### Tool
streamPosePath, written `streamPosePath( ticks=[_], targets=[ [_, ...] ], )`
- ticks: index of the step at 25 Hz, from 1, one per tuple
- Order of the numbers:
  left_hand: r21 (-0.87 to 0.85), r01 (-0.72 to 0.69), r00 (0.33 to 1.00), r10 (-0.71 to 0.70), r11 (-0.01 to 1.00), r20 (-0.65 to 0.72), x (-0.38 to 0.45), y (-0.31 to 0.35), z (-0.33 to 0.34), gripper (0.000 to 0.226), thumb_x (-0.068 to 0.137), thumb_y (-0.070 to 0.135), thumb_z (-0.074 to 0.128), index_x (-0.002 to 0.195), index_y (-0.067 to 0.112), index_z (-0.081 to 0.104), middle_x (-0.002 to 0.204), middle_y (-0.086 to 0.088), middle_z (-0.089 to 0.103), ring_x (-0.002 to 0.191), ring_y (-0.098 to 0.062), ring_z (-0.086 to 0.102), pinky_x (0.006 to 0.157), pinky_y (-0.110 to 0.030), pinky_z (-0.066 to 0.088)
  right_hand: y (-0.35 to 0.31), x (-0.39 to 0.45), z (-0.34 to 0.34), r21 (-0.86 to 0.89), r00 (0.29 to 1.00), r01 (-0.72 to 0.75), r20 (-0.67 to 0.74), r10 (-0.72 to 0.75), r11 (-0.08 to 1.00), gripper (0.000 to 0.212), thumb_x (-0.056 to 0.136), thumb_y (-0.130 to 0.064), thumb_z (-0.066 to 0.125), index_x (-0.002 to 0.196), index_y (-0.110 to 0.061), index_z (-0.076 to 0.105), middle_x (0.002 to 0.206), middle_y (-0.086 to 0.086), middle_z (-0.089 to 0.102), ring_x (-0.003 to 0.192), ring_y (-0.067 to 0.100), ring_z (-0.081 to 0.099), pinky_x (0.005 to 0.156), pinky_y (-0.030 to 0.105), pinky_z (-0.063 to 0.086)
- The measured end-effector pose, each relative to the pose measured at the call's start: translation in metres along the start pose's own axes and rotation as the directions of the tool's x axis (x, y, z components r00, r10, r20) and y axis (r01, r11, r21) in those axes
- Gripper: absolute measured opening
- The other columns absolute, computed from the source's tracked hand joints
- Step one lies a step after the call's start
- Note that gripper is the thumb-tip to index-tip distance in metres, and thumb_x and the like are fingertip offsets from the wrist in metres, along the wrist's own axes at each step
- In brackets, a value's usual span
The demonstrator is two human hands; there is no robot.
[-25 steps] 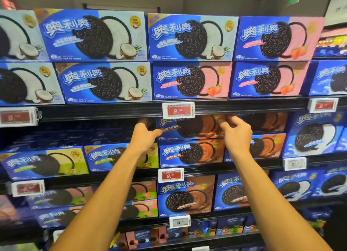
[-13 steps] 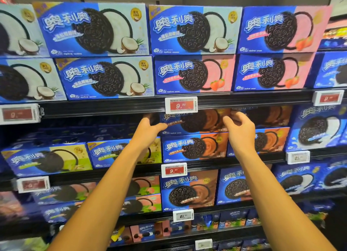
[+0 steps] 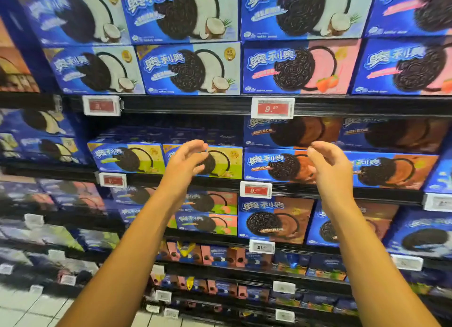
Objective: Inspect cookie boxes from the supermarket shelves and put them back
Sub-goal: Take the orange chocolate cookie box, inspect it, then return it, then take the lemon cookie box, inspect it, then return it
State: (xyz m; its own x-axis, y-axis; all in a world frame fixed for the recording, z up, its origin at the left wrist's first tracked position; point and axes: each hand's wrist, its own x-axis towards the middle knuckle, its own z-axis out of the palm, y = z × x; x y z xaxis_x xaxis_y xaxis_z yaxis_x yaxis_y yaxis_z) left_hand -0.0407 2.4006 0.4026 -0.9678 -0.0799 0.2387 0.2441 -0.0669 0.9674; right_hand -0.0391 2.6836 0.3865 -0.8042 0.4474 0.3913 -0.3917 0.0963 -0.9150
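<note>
Blue cookie boxes fill the supermarket shelves. On the second shelf two chocolate-flavour boxes are stacked: the upper box (image 3: 291, 132) sits back in the shadow under the shelf edge, the lower box (image 3: 278, 166) below it. My left hand (image 3: 187, 161) hovers in front of a yellow-green box (image 3: 220, 161), fingers curled and apart, holding nothing. My right hand (image 3: 329, 164) hovers in front of the right end of the lower chocolate box, fingers loosely curled, also empty. Neither hand touches a box.
Coconut boxes (image 3: 188, 68) and strawberry boxes (image 3: 300, 67) line the top shelf. Red price tags (image 3: 272, 108) hang on the black shelf rails. A gap lies above the yellow-green boxes at mid-left. Smaller packs (image 3: 220, 255) fill the lower shelves. Pale floor tiles (image 3: 29, 309) show bottom left.
Both hands have let go of the upper chocolate box and pulled back from the shelf. The box now rests in place. My view has shifted left and closer.
</note>
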Motion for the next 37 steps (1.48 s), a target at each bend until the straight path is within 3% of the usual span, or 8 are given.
streamPosePath(
  ticks=[4, 9, 14, 19, 23, 28, 34, 37],
  targets=[
    [0.015, 0.032, 0.993, -0.03, 0.999, -0.116, -0.043, -0.003, -0.034, 0.022, 0.094, 0.008, 0.06, 0.108, 0.023, 0.065, 0.115, 0.003, 0.071, 0.111, -0.012, 0.065, 0.09, -0.029, 0.052, 0.009, -0.024, 0.024, 0.036, 0.98, -0.038, 0.195, 0.031, 0.999, 0.013, 0.096, -0.019, 0.064, 0.099, -0.031, 0.067, 0.094, -0.023, 0.07, 0.093, -0.005, 0.065, 0.094, 0.039, 0.055],
    [0.045, 0.087, 0.977, -0.077, 0.995, -0.198, -0.081, -0.016, -0.066, 0.021, 0.093, 0.006, 0.059, 0.104, 0.022, 0.065, 0.109, 0.002, 0.072, 0.106, -0.017, 0.067, 0.094, -0.036, 0.051, 0.01, -0.049, 0.059, 0.043, 0.931, -0.044, 0.365, 0.025, 0.998, 0.019, 0.096, -0.013, 0.064, 0.098, -0.032, 0.067, 0.104, -0.012, 0.071, 0.097, 0.002, 0.066, 0.095, 0.04, 0.054],
    [0.123, 0.17, 0.961, -0.137, 0.978, -0.241, -0.072, -0.037, -0.101, 0.016, 0.094, 0.003, 0.059, 0.103, 0.014, 0.066, 0.108, -0.003, 0.069, 0.103, -0.022, 0.063, 0.094, -0.044, 0.05, 0.006, -0.068, 0.105, 0.016, 0.872, 0.021, 0.488, -0.026, 1.0, 0.026, 0.096, -0.01, 0.062, 0.1, -0.036, 0.065, 0.109, -0.01, 0.07, 0.102, 0.008, 0.065, 0.089, 0.027, 0.05],
    [0.183, 0.187, 0.945, -0.126, 0.965, -0.302, -0.027, -0.048, -0.161, 0.015, 0.097, 0.005, 0.055, 0.108, 0.013, 0.061, 0.107, 0.0, 0.064, 0.1, -0.016, 0.061, 0.082, -0.027, 0.047, 0.012, -0.087, 0.173, -0.093, 0.831, 0.113, 0.554, -0.043, 0.989, 0.026, 0.097, -0.012, 0.061, 0.108, -0.036, 0.063, 0.11, -0.021, 0.066, 0.099, -0.01, 0.06, 0.08, 0.006, 0.044],
    [0.173, 0.121, 0.927, -0.049, 0.977, -0.371, 0.02, -0.041, -0.225, 0.022, 0.097, 0.002, 0.052, 0.116, 0.012, 0.055, 0.107, 0.001, 0.061, 0.098, -0.017, 0.055, 0.068, -0.009, 0.046, 0.005, -0.083, 0.246, -0.295, 0.859, 0.324, 0.491, -0.148, 0.899, 0.032, 0.094, -0.015, 0.061, 0.125, -0.025, 0.064, 0.127, -0.007, 0.064, 0.121, 0.009, 0.055, 0.1, 0.021, 0.04],
    [0.199, 0.094, 0.935, -0.018, 0.976, -0.354, 0.085, -0.04, -0.28, 0.048, 0.099, 0.008, 0.05, 0.145, 0.009, 0.039, 0.147, -0.005, 0.042, 0.132, -0.021, 0.043, 0.107, -0.038, 0.038, -0.001, -0.071, 0.316, -0.551, 0.778, 0.575, 0.597, -0.196, 0.605, 0.055, 0.093, -0.024, 0.069, 0.144, -0.01, 0.05, 0.145, 0.009, 0.053, 0.143, 0.033, 0.032, 0.116, 0.041, 0.026],
    [0.391, 0.055, 0.989, 0.003, 0.919, -0.146, 0.114, -0.055, -0.296, 0.051, 0.104, 0.026, 0.043, 0.152, 0.016, 0.031, 0.158, -0.006, 0.029, 0.145, -0.026, 0.028, 0.118, -0.049, 0.026, 0.013, -0.075, 0.342, -0.718, 0.8, 0.594, 0.574, -0.175, 0.363, 0.052, 0.09, -0.029, 0.072, 0.137, -0.01, 0.057, 0.152, 0.009, 0.046, 0.148, 0.037, 0.023, 0.118, 0.051, 0.024],
    [0.278, 0.045, 0.995, -0.017, 0.96, -0.103, 0.109, -0.061, -0.3, 0.046, 0.104, 0.029, 0.046, 0.149, 0.021, 0.038, 0.147, 0.002, 0.044, 0.132, -0.016, 0.044, 0.109, -0.039, 0.038, 0.017, -0.082, 0.341, -0.707, 0.81, 0.587, 0.512, -0.286, 0.395, 0.039, 0.084, -0.012, 0.078, 0.122, -0.007, 0.069, 0.135, 0.016, 0.062, 0.138, 0.045, 0.04, 0.111, 0.058, 0.033]
  ],
)
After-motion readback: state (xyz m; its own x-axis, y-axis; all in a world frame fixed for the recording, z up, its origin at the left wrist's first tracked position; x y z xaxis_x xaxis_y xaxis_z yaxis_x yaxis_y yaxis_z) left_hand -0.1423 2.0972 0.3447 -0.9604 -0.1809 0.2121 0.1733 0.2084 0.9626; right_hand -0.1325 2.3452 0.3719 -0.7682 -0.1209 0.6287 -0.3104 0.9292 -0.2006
